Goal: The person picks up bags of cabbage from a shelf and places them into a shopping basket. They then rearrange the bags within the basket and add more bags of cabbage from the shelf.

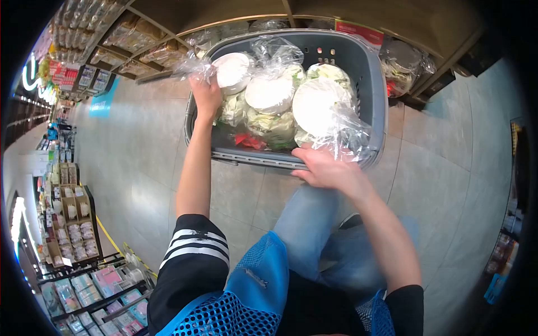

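Observation:
A grey plastic basket [371, 73] holds several clear plastic bags of pale green leafy vegetables [270, 127], which look like cabbage or lettuce. Round white discs, washed out by glare, show on the bags; one white disc [268, 94] is in the middle and another white disc [315, 106] to its right. At the basket's left end, my left hand [206, 95] is closed on the gathered plastic of a clear bag [193, 66], beside a third disc. My right hand [328, 168] grips the near rim, slightly blurred, next to loose clear film [347, 131]. Something red lies low in the basket.
Wooden shelving [224, 12] stands right behind the basket, with more bagged greens [400, 61] on its low level. Grey tiled floor [140, 151] surrounds me. My bent knee [308, 218] is just below the basket. Stocked display racks [73, 224] line the left.

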A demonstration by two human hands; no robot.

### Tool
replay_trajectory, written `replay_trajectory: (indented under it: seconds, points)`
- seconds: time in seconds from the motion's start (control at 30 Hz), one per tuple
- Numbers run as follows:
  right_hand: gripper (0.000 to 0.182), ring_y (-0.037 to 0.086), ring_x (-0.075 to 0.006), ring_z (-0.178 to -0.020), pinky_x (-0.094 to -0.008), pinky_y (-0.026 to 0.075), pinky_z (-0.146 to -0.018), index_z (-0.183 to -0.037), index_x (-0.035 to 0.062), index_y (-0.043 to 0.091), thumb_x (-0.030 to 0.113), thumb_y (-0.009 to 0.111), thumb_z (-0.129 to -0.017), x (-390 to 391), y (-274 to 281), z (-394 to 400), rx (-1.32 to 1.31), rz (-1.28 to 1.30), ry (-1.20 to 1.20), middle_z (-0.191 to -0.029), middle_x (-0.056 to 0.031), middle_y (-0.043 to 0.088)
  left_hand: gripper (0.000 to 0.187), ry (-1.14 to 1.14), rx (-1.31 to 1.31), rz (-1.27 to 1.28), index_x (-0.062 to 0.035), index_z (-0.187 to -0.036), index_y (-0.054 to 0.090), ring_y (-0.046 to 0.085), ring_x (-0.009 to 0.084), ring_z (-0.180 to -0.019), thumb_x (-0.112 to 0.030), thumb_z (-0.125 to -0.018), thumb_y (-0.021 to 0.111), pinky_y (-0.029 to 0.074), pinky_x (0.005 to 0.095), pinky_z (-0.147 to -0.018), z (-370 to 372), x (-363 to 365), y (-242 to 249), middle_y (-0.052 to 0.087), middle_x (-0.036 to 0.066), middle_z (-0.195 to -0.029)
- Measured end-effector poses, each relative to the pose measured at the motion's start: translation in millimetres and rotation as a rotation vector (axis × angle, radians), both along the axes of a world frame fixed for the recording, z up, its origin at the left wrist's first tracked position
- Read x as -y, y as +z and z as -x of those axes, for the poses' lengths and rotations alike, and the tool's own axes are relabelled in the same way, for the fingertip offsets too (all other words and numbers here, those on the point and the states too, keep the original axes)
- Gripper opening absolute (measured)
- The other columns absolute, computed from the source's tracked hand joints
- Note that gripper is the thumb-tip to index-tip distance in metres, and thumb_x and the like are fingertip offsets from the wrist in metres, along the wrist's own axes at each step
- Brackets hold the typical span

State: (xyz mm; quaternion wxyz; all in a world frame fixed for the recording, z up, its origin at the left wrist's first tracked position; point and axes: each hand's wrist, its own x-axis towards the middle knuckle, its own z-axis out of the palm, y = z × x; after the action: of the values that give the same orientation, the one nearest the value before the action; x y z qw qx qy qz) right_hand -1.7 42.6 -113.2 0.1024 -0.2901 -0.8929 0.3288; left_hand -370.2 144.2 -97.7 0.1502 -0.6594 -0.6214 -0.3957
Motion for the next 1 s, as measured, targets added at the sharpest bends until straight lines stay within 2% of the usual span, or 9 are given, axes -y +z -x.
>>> replay_trajectory:
  seconds: [0.07,0.17,0.43,0.53,0.63,0.73,0.87,0.97,1.0]
  points:
    - [0.034,0.063,-0.0364,-0.096,-0.0463,0.051,-0.082,-0.114,0.0071,0.059,0.03,0.066,-0.09,-1.8,-3.8,1.3,-0.019,0.004,0.013,-0.102,-0.0134,0.062,0.017,-0.005,0.071,-0.003,-0.0014,-0.104,0.066,0.053,0.0388,-0.099,-0.012,-0.093,0.059,0.04,0.046,-0.088,-2.4,1.5,-2.1,0.064,0.02,-0.104]
    - [0.032,0.063,-0.0353,-0.095,-0.0444,0.051,-0.081,-0.111,0.0067,0.06,0.027,0.068,-0.087,-8.2,50.7,2.3,0.176,0.078,0.051,-0.1,-0.0138,0.062,0.018,-0.006,0.091,-0.015,-0.001,-0.105,0.066,0.053,0.0389,-0.1,-0.012,-0.092,0.061,0.04,0.046,-0.089,-2.7,3.0,-0.9,0.064,0.02,-0.105]
    - [0.032,0.062,-0.0351,-0.094,-0.0432,0.05,-0.079,-0.11,0.0061,0.061,0.025,0.069,-0.086,-5.1,31.7,1.4,0.06,0.029,0.056,-0.099,-0.0166,0.06,0.017,0.013,0.054,-0.115,0.0003,-0.101,0.066,0.056,0.0393,-0.101,-0.015,-0.094,0.061,0.042,0.0459,-0.091,-9.6,6.3,3.6,0.065,0.019,-0.103]
    - [0.033,0.062,-0.036,-0.096,-0.0439,0.05,-0.08,-0.112,0.0055,0.06,0.026,0.068,-0.087,-3.9,22.9,1.8,0.057,0.024,0.061,-0.099,-0.0176,0.06,0.026,-0.001,0.073,-0.059,-0.0004,-0.113,0.061,0.051,0.0401,-0.105,-0.012,-0.09,0.064,0.04,0.0473,-0.093,-7.8,8.2,3.1,0.06,0.022,-0.109]
    - [0.034,0.062,-0.0366,-0.097,-0.0445,0.05,-0.081,-0.114,0.0055,0.059,0.027,0.068,-0.088,-4.9,37.3,3.2,0.112,0.073,0.044,-0.102,-0.0181,0.06,0.035,0.138,-0.011,0.115,-0.0008,-0.121,0.056,0.05,0.0409,-0.108,-0.014,-0.09,0.065,0.04,0.0467,-0.094,-8.2,21.4,5.6,0.056,0.023,-0.113]
    - [0.035,0.062,-0.0363,-0.099,-0.0443,0.051,-0.083,-0.115,0.0061,0.059,0.029,0.066,-0.089,-4.6,45.5,0.6,0.162,0.112,0.019,-0.108,-0.0173,0.061,0.04,0.02,0.116,0.179,-0.0001,-0.124,0.054,0.049,0.0404,-0.113,-0.019,-0.09,0.065,0.041,0.0449,-0.098,-4.4,45.2,17.8,0.054,0.024,-0.119]
    - [0.037,0.063,-0.0353,-0.1,-0.0443,0.052,-0.084,-0.116,0.0083,0.06,0.033,0.065,-0.089,-4.0,69.3,5.1,0.27,0.064,0.021,-0.113,-0.0143,0.063,0.048,0.292,-0.18,0.267,-0.0022,-0.126,0.053,0.051,0.0396,-0.113,-0.021,-0.084,0.069,0.042,0.0464,-0.098,9.1,93.5,43.1,0.055,0.023,-0.12]
    - [0.037,0.065,-0.035,-0.097,-0.0456,0.052,-0.082,-0.116,0.0097,0.06,0.035,0.066,-0.088,-3.3,75.5,7.4,0.278,0.078,-0.005,-0.11,-0.0126,0.065,0.053,0.524,-0.207,0.404,-0.0022,-0.126,0.052,0.053,0.0417,-0.11,-0.025,-0.082,0.071,0.044,0.0472,-0.095,37.7,113.9,28.6,0.056,0.025,-0.118]
    - [0.038,0.065,-0.0354,-0.094,-0.0467,0.053,-0.079,-0.116,0.0103,0.061,0.035,0.067,-0.087,-3.3,75.8,7.6,0.27,0.069,-0.012,-0.106,-0.0135,0.066,0.056,0.543,-0.111,0.489,-0.0011,-0.127,0.051,0.056,0.0444,-0.107,-0.031,-0.083,0.07,0.047,0.0497,-0.092,49.4,117.0,14.8,0.056,0.027,-0.118]
